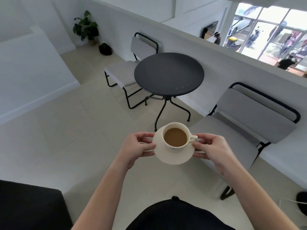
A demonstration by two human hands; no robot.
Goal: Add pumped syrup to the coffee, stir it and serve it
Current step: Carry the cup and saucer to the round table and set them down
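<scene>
Saucer (172,159) is held in the air over the floor (79,140), not on any surface. It sits short of the near edge of the round dark tabletop (167,72), roughly in line with the table's legs.

Cup (173,148) stands upright at saucer centre with its handle (193,138) pointing to the saucer's right rim. Coffee (175,136) is light brown, its surface below the cup lip.

Left hand (137,147): fingers (147,135) curled, pinching the saucer's left rim, thumb on top and the rest under. Right hand (211,147): fingers (200,154) pinching the right rim, thumb just beside the cup handle; can't tell if it touches the handle.

Clearances:
- Pale tile floor lies open between the person and the table base, and widens to the left.
- Grey chair (121,73) is at the tabletop's far-left edge, seat tucked partly under it.
- Second grey chair (245,123) is on the right against the low white wall (224,68), its seat near the right hand.
- The wall runs just behind the tabletop's right edge.
- Dark counter corner (29,206) is at lower left, beside the left forearm.
- Potted plant (86,27) is in the far corner, well apart.
- Small pale marks (182,87) show near the tabletop's near edge.
</scene>
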